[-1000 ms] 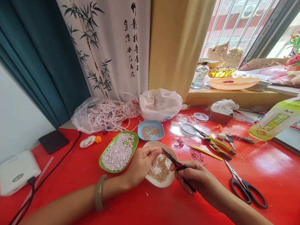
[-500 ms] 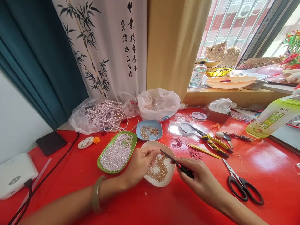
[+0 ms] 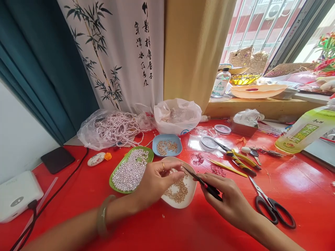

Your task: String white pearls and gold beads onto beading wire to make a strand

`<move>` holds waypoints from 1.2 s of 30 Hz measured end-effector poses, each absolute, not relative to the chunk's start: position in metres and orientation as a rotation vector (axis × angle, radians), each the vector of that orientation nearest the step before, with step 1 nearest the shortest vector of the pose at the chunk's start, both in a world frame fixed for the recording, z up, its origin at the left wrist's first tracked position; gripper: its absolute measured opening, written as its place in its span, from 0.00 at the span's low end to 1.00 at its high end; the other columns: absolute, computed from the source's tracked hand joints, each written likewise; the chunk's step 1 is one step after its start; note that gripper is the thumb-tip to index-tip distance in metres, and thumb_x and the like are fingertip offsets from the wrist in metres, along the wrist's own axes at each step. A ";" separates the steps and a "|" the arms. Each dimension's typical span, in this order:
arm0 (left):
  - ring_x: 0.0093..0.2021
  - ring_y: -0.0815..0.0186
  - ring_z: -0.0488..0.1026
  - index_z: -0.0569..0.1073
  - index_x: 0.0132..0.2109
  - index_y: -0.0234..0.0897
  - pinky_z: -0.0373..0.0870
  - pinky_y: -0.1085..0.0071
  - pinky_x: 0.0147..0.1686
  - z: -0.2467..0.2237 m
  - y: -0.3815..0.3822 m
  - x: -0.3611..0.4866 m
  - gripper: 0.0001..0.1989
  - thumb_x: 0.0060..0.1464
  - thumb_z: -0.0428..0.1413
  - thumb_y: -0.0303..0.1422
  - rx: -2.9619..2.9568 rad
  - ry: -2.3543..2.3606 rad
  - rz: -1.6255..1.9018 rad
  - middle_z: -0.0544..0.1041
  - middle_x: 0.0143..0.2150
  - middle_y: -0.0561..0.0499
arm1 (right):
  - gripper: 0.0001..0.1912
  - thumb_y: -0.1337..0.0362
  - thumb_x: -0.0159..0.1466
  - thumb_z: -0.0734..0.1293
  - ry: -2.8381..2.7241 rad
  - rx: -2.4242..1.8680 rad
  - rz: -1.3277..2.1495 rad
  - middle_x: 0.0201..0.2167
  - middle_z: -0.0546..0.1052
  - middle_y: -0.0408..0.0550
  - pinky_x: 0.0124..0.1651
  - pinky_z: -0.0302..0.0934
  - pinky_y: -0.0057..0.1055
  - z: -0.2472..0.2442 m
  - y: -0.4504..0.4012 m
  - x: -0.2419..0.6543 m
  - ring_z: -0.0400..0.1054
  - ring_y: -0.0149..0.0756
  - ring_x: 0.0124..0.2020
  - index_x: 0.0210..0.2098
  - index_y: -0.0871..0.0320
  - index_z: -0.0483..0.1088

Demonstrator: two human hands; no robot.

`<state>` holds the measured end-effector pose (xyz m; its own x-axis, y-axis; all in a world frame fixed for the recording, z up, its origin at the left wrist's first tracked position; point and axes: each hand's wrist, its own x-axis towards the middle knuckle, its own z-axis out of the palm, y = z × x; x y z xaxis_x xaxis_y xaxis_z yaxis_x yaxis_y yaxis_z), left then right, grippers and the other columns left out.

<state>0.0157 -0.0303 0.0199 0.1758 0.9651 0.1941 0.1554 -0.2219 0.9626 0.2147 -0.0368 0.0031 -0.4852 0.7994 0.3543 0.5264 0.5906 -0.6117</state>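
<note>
My left hand [image 3: 157,179], with a ring and a bangle, is over the left side of a white dish [image 3: 191,195] of small gold beads [image 3: 180,195]. Its thumb and fingertips come together around something too small to make out. In my right hand [image 3: 222,191] are dark pliers [image 3: 202,183] with black and red handles, their tips pointing left at my left fingertips above the dish. Left of the dish, a green tray [image 3: 112,184] holds pearl beads [image 3: 129,170]. Behind it stands a blue dish [image 3: 156,151] with more gold beads.
Scissors [image 3: 272,205], yellow tweezers [image 3: 227,167] and yellow-black pliers [image 3: 238,160] lie at the right. Bags [image 3: 178,115] and bead strings [image 3: 117,127] sit at the back. A bottle [image 3: 303,132] stands far right. A phone [image 3: 57,159] and white device [image 3: 19,197] are left.
My left hand has turned, with its fingers extended farther right and the ring now showing. The pliers and my right hand have shifted slightly right.
</note>
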 end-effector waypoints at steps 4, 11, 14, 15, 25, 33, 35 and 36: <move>0.37 0.64 0.73 0.77 0.36 0.37 0.71 0.73 0.34 0.020 -0.031 0.016 0.09 0.45 0.57 0.32 1.533 1.077 1.207 0.78 0.35 0.49 | 0.15 0.73 0.57 0.56 -2.256 -1.010 0.445 0.23 0.68 0.45 0.23 0.54 0.25 0.000 -0.036 0.216 0.59 0.30 0.21 0.42 0.61 0.67; 0.35 0.65 0.74 0.77 0.34 0.37 0.72 0.74 0.35 0.016 -0.030 0.017 0.06 0.45 0.57 0.29 1.504 1.049 1.286 0.79 0.33 0.50 | 0.16 0.72 0.57 0.56 -2.260 -1.007 0.448 0.25 0.71 0.47 0.24 0.57 0.25 0.002 -0.039 0.213 0.62 0.30 0.22 0.43 0.59 0.67; 0.35 0.66 0.74 0.77 0.33 0.37 0.71 0.75 0.35 0.016 -0.031 0.017 0.06 0.45 0.57 0.29 1.511 1.047 1.285 0.79 0.33 0.51 | 0.14 0.72 0.58 0.56 -2.249 -1.045 0.468 0.25 0.71 0.47 0.23 0.56 0.25 0.004 -0.040 0.213 0.61 0.30 0.22 0.41 0.60 0.67; 0.35 0.66 0.74 0.77 0.34 0.37 0.71 0.75 0.35 0.016 -0.030 0.017 0.06 0.45 0.57 0.29 1.512 1.047 1.282 0.79 0.33 0.51 | 0.14 0.72 0.58 0.56 -2.248 -1.052 0.479 0.25 0.71 0.47 0.23 0.56 0.25 0.004 -0.040 0.213 0.61 0.30 0.22 0.41 0.60 0.67; 0.36 0.66 0.74 0.77 0.35 0.38 0.71 0.74 0.36 0.011 -0.028 0.015 0.06 0.47 0.56 0.30 1.561 1.065 1.286 0.79 0.34 0.51 | 0.11 0.72 0.58 0.56 -2.278 -1.079 0.549 0.22 0.67 0.44 0.23 0.53 0.25 0.007 -0.041 0.213 0.58 0.29 0.21 0.37 0.60 0.67; 0.36 0.66 0.74 0.77 0.34 0.39 0.71 0.74 0.36 0.012 -0.027 0.015 0.06 0.47 0.56 0.31 1.591 1.068 1.269 0.79 0.34 0.51 | 0.12 0.74 0.56 0.56 -2.264 -1.068 0.571 0.22 0.66 0.43 0.22 0.52 0.24 0.007 -0.042 0.212 0.57 0.28 0.20 0.36 0.61 0.68; 0.35 0.67 0.74 0.77 0.35 0.38 0.71 0.75 0.35 0.012 -0.027 0.015 0.06 0.48 0.56 0.31 1.585 1.081 1.263 0.79 0.33 0.51 | 0.13 0.74 0.55 0.56 -2.266 -1.074 0.573 0.23 0.67 0.44 0.23 0.53 0.24 0.007 -0.042 0.212 0.58 0.29 0.21 0.38 0.61 0.68; 0.35 0.67 0.74 0.77 0.35 0.38 0.71 0.75 0.35 0.012 -0.028 0.015 0.07 0.48 0.56 0.30 1.581 1.087 1.263 0.79 0.33 0.51 | 0.14 0.74 0.55 0.56 -2.267 -1.079 0.576 0.23 0.68 0.45 0.23 0.54 0.24 0.007 -0.042 0.212 0.59 0.29 0.21 0.38 0.61 0.68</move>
<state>0.0149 -0.0275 0.0117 0.1244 0.9532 0.2756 0.1310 -0.2911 0.9477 0.2117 -0.0421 0.0068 -0.5207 0.7996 0.2993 0.5600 0.5845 -0.5872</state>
